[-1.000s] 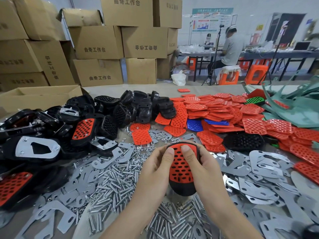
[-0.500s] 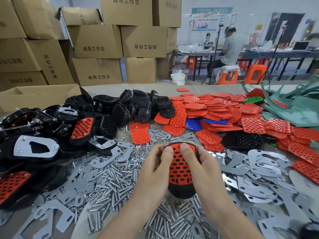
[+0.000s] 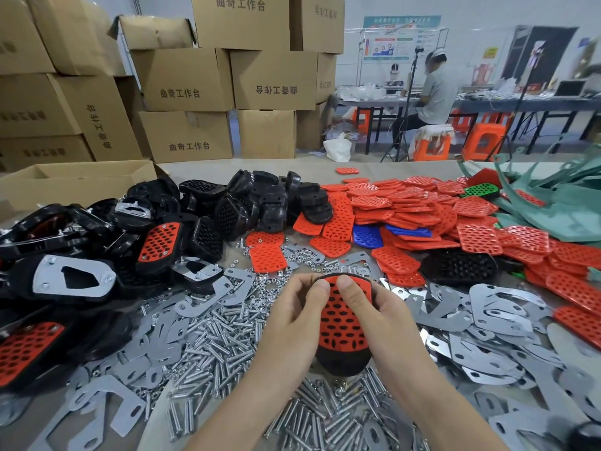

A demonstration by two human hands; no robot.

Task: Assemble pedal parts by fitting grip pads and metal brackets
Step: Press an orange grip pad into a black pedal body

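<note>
Left hand (image 3: 292, 317) and right hand (image 3: 382, 315) both bare, forearms (image 3: 250, 398) bare too, thumb nails (image 3: 345, 282) cut pretty short.

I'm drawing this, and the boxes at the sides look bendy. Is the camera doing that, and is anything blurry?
Head view: yes, its wide lens bows the cardboard boxes at the edges; the pedal in the left hand and right hand looks sharp; bottom-right metal brackets blur; screws glint.
</note>
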